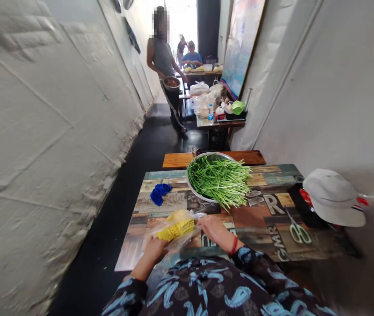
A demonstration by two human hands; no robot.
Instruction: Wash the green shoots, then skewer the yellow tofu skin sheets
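Bag (178,227) of clear plastic, yellow and printed at its middle, hangs over the near part of the table (137,239), its long axis slanting from near left to far right. The left hand (156,249) grips the near-left end; the right hand (216,228) pinches the far-right end. Tabletop shows between bag and left edge. Beyond, a blue cloth (160,194) and a bowl of green stalks (218,177) bound the room; scissors (299,232) lie well right.

Dk top (203,287) w/ lt-blue paisley, matching slvs (126,296); red R-wrist bracelet (234,245)
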